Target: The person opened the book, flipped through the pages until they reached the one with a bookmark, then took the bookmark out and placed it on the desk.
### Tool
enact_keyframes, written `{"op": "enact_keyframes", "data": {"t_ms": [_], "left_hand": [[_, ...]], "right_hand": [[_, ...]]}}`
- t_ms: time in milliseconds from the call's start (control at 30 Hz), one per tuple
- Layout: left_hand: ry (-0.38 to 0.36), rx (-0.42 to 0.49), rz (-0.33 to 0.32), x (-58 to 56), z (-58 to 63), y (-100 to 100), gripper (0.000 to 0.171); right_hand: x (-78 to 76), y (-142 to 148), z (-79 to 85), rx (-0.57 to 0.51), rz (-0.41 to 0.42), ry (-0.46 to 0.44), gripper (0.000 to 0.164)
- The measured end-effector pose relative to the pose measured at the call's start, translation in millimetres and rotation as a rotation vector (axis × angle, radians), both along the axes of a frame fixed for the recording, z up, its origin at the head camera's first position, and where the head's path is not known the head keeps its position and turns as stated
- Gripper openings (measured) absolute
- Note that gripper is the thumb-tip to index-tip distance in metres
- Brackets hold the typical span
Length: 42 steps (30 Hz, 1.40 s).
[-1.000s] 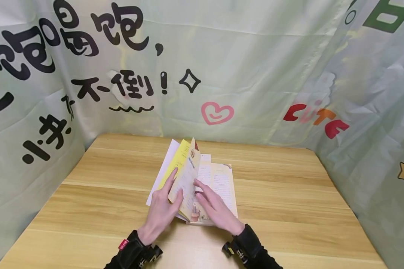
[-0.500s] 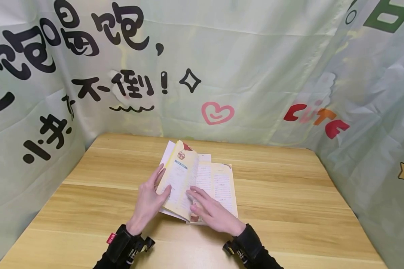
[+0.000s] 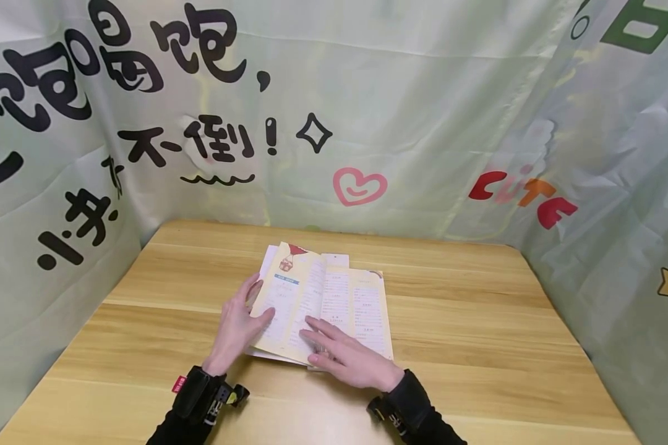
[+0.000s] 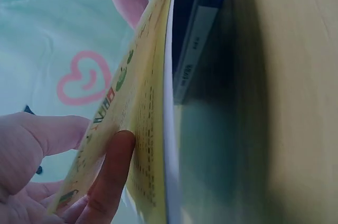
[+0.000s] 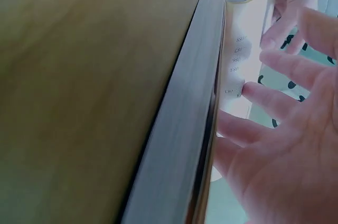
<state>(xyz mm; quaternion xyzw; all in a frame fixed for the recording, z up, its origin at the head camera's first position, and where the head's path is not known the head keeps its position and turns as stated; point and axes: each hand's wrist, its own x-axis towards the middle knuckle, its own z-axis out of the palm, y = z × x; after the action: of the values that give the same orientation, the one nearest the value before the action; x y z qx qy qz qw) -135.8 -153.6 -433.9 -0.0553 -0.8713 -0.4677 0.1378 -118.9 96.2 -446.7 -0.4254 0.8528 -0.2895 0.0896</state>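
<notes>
An open book point(image 3: 370, 315) lies on the table, its thick page block point(image 5: 182, 108) seen edge-on in the right wrist view. My left hand point(image 3: 235, 324) pinches the cream left-hand page point(image 3: 278, 303), thumb on the printed face and fingers behind. In the left wrist view that page point(image 4: 140, 71) stands apart from the yellowish and white sheets behind it. My right hand point(image 3: 356, 358) rests across the lower middle of the book, fingers extended; fingertips touch the paper near the fold. Some left fingers are hidden behind the page.
The wooden table point(image 3: 479, 327) extends around the book on all sides. A pale printed cloth point(image 3: 423, 123) hangs behind and along both sides. Behind the book's top edge, a white sheet point(image 3: 336, 260) sticks out.
My left hand has moved left and lowered the page from nearly upright to almost flat, covering the yellow sheet. My right hand has shifted slightly left and down along the fold.
</notes>
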Motion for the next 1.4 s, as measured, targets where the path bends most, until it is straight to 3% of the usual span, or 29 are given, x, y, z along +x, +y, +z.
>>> {"op": "enact_keyframes", "data": {"t_ms": [133,300,467,667,967,1400], "left_hand": [[-0.043,0.002,0.007,-3.1,-5.6,-4,0.077],[-0.094,-0.091,0.023,-2.3,-9.9,-4,0.071],[-0.039,-0.233,0.001,-1.2,-15.6,1,0.054],[0.051,-0.303,-0.137,0.3,-22.6,9,0.045],[0.065,-0.305,-0.402,3.9,-22.6,18,0.045],[0.094,-0.374,-0.563,8.6,-23.6,25,0.045]], "right_hand": [[-0.5,-1,-1.0,0.022,0.015,0.003,0.056],[-0.7,-1,-1.8,0.044,0.021,-0.004,0.057],[0.1,-2,-1.8,0.058,0.031,0.014,0.057],[-0.1,-2,-3.2,0.056,0.041,0.049,0.056],[0.0,2,-0.9,0.041,0.047,0.03,0.056],[-5.2,35,-2.3,0.037,0.028,0.04,0.065]]}}
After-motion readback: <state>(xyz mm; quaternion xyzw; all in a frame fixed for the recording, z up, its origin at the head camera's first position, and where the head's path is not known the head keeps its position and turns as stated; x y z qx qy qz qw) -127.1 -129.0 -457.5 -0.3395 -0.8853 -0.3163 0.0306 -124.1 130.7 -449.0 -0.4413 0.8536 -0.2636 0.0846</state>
